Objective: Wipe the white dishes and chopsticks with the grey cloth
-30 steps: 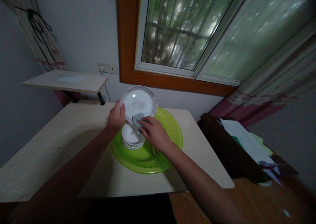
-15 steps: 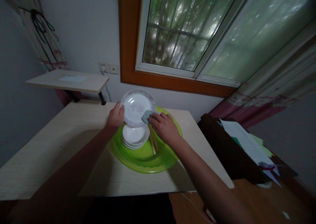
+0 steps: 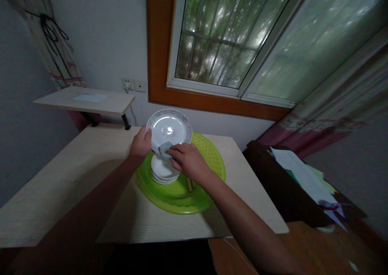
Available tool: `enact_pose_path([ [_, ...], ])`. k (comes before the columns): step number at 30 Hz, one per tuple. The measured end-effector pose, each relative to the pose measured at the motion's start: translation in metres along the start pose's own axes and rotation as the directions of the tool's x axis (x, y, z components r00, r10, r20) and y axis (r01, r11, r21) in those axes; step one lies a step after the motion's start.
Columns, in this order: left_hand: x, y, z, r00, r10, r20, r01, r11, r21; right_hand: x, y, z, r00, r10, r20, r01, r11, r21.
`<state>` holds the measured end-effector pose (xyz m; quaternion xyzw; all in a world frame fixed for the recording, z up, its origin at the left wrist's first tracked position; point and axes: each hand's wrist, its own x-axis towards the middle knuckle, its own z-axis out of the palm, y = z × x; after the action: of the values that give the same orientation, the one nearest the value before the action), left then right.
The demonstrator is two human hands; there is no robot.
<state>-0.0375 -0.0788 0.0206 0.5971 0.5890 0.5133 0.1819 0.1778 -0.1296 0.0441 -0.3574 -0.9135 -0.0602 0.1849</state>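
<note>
My left hand (image 3: 141, 144) grips the left rim of a white plate (image 3: 171, 123) with a patterned border, holding it tilted above a green basin (image 3: 182, 206). In my right hand (image 3: 188, 158) is a grey-green cloth (image 3: 165, 147), pressed against the plate's lower edge. Just below the plate, a stack of small white dishes (image 3: 163, 170) rests in the basin. Wooden chopsticks (image 3: 190, 184) lie beside the stack, their upper part hidden behind my right hand.
The basin stands on a pale wooden table (image 3: 121, 210). A small raised shelf (image 3: 112, 103) with a paper is at the back left. To the right, papers (image 3: 303, 182) lie on a dark brown piece of furniture (image 3: 266, 178). Behind is a window (image 3: 221, 44).
My right hand has moved left with the cloth along the plate's lower edge, now covering more of the chopsticks. My left hand still holds the plate, which is tilted slightly differently.
</note>
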Motion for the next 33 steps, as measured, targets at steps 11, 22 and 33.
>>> enact_pose_path([
  [11,0.003,0.0,-0.013,0.981,0.035,0.192,-0.042,0.999,0.031,-0.022,0.054,-0.017,0.996,0.085,0.014,-0.08,0.974,-0.21],
  [22,0.003,-0.002,-0.001,0.996,-0.019,0.084,0.021,0.999,-0.029,-0.013,0.004,0.003,0.999,0.047,-0.026,-0.042,0.984,0.174],
  [33,0.014,-0.017,-0.018,0.971,-0.023,0.238,0.044,0.995,-0.084,-0.015,0.047,-0.018,0.998,-0.006,0.064,0.011,0.996,-0.086],
])
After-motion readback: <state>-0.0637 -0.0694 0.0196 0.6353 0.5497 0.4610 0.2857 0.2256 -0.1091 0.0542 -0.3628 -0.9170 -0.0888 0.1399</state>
